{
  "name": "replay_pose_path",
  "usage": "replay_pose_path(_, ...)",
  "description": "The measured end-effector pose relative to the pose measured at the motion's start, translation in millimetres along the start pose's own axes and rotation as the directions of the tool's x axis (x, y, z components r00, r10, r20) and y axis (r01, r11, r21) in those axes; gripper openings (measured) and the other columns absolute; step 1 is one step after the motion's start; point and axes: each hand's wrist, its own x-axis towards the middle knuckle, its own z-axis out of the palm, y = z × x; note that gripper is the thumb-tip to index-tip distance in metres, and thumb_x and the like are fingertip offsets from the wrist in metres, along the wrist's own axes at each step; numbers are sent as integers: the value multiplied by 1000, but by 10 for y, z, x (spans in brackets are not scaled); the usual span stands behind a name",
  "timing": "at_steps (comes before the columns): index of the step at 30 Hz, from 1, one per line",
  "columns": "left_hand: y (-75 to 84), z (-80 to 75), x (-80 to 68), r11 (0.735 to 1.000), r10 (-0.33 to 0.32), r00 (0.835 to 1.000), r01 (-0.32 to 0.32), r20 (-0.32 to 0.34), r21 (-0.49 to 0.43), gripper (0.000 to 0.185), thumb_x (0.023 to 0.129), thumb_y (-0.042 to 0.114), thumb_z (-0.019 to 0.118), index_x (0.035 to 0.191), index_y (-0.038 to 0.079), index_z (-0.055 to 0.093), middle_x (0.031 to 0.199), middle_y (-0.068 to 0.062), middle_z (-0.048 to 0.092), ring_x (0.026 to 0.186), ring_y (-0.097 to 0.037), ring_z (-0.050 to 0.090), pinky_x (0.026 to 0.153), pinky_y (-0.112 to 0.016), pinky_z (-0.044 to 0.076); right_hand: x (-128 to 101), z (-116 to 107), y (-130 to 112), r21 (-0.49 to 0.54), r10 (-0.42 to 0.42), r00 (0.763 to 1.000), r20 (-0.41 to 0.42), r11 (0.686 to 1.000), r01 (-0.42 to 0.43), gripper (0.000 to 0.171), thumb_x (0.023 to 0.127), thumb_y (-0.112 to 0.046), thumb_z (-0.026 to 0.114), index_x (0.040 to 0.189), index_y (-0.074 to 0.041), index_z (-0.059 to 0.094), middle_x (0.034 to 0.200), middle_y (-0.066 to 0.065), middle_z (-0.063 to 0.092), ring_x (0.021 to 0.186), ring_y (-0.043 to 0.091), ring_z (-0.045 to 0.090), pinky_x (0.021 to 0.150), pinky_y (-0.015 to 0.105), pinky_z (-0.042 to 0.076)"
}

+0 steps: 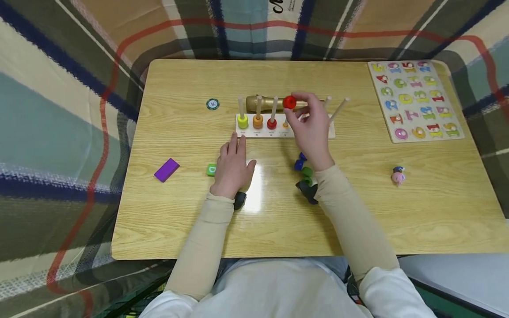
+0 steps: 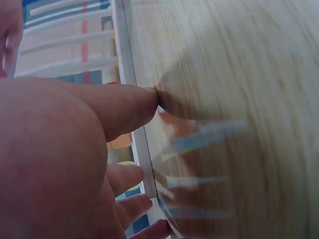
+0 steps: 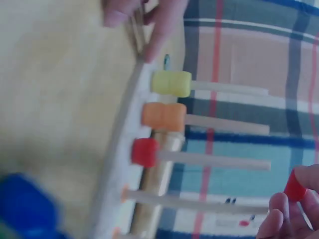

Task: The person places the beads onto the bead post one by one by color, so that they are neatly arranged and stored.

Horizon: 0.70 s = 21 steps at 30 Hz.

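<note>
A white peg board (image 1: 328, 131) with several upright wooden pegs stands mid-table. A yellow ring (image 1: 242, 120), an orange ring (image 1: 257, 121) and a red ring (image 1: 272, 123) sit at the bottom of its three left pegs; the right wrist view shows the same yellow ring (image 3: 171, 83), orange ring (image 3: 164, 116) and red ring (image 3: 144, 152). My right hand (image 1: 292, 106) pinches a second red ring (image 1: 289, 102) (image 3: 295, 186) above the fourth peg's top. My left hand (image 1: 235, 148) lies flat on the table, fingertips (image 2: 144, 102) touching the board's front left edge (image 2: 140, 149).
A gold cylinder (image 1: 264, 103) lies behind the board. Loose blue (image 1: 299, 163), green (image 1: 306, 171) and dark (image 1: 308, 190) rings sit under my right forearm. Around them are a green block (image 1: 211, 170), a purple block (image 1: 166, 169), a round chip (image 1: 212, 104), a number puzzle (image 1: 415, 99) and a pink toy (image 1: 398, 176).
</note>
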Motion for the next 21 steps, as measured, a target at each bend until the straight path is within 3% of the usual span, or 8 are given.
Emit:
replay_pose_path(4,-11,20,11,1000,0,1000,0,13,4,77,104,41,53,165,10,16,173,-14,6,152,-42,22,116,-57,38,161,140,-86,-100,-30,999,38,994,33,37,97,-18,71,132,-10,66,130,7,65,84,17,61,74,21,46)
replay_pose_path(10,-6,45,17,1000,3,1000,-3,16,-1,77,104,41,54,165,12,16,173,-13,6,152,-40,21,117,-56,37,222,196,-74,-203,-40,999,37,978,46,38,96,-19,72,132,-10,67,131,8,66,81,22,60,78,29,43)
replay_pose_path(17,-15,31,5,1000,-3,1000,3,10,4,77,104,41,53,165,13,15,173,-13,5,152,-40,22,117,-55,38,234,157,-98,-204,-5,997,73,979,20,36,98,-20,70,133,-12,68,133,9,62,85,20,61,74,25,45)
replay_pose_path(21,-27,15,4,1000,-7,1000,7,10,7,77,105,42,52,165,12,14,173,-13,4,153,-40,21,117,-55,38,216,92,-105,-152,-18,998,64,988,28,31,99,-14,68,129,-9,69,130,10,62,88,17,58,76,21,46)
